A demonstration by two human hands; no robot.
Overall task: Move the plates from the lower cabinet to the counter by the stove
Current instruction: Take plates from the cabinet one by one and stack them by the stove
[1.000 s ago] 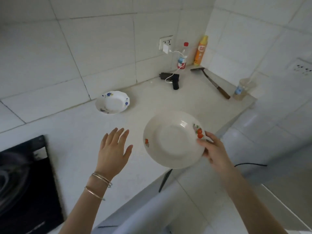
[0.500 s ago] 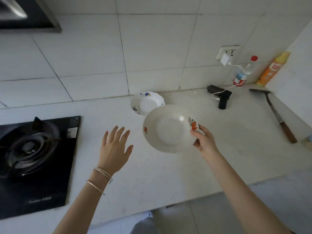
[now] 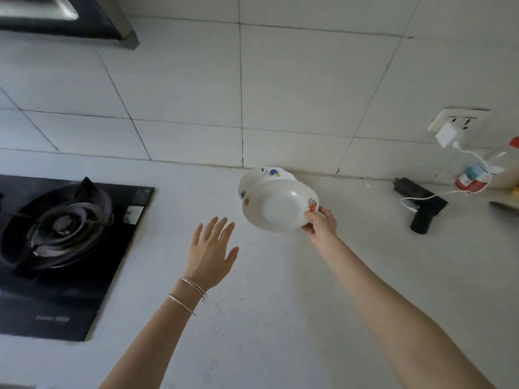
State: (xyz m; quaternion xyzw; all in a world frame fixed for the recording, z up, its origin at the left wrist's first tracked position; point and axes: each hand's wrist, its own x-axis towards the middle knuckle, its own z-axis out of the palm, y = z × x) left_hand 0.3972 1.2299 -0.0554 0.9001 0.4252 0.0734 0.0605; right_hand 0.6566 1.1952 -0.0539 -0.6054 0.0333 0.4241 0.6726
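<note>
My right hand (image 3: pixel 321 223) grips the right rim of a white plate with red flowers (image 3: pixel 276 207), holding it in the air just above and in front of a second white plate with blue flowers (image 3: pixel 265 173). That blue-flowered plate rests on the white counter (image 3: pixel 280 304) by the tiled wall, and the held plate hides most of it. My left hand (image 3: pixel 211 251) hovers flat over the counter, fingers spread and empty, to the left of the held plate. Bangles circle its wrist.
A black gas stove (image 3: pixel 61 240) sits on the left of the counter under a range hood (image 3: pixel 56 18). On the right lie a black device (image 3: pixel 421 202) with a white cable running to a charger (image 3: pixel 448 136) in a wall socket, and a red-labelled bottle (image 3: pixel 486 171).
My right hand has carried the red-flowered plate forward from over the counter's edge until it hangs over the blue-flowered plate. The view has swung left toward the stove. My left hand stays open.
</note>
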